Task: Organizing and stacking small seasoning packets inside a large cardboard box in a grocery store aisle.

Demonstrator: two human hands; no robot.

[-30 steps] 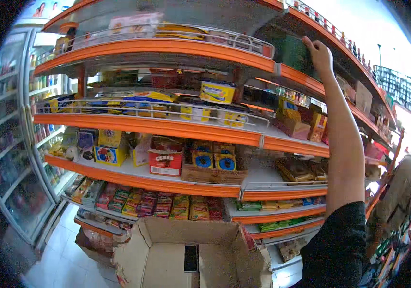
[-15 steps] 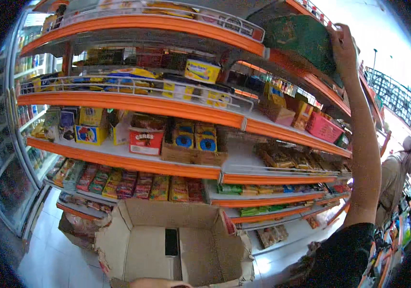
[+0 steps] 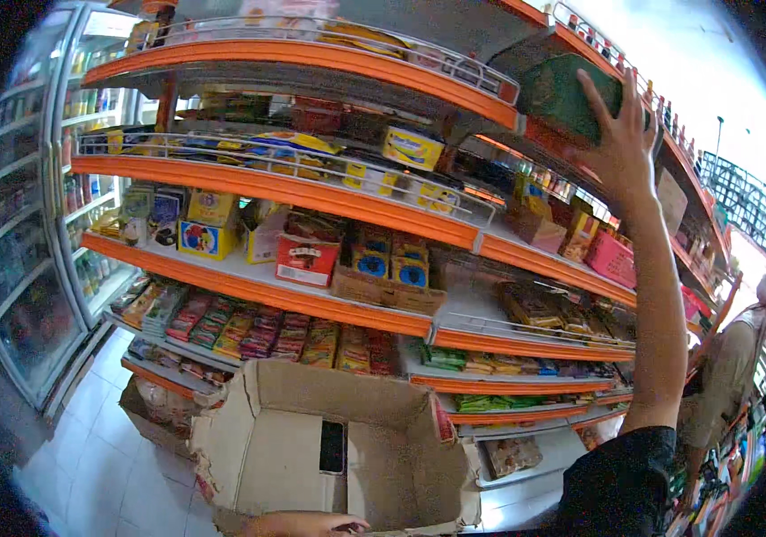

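The left hand (image 3: pixel 311 524) lies at the near rim of an open cardboard carton (image 3: pixel 320 389); the lower edge cuts it off, so I cannot tell how far its fingers close or what they hold. The right hand (image 3: pixel 620 157) is raised, fingers spread wide, gripping nothing visible, before a dark green box (image 3: pixel 553 94) on an upper shelf (image 3: pixel 548 139); contact is unclear. Half a second ago those fingers bunch at the box's right edge; now they fan out, suggesting the shelf bears its weight. The carton stands between the person and the lower shelves. Beyond are a pink basket (image 3: pixel 614 259), a yellow tub (image 3: pixel 413 149), glass-door fridges (image 3: pixel 34 268) and another person (image 3: pixel 730 362).
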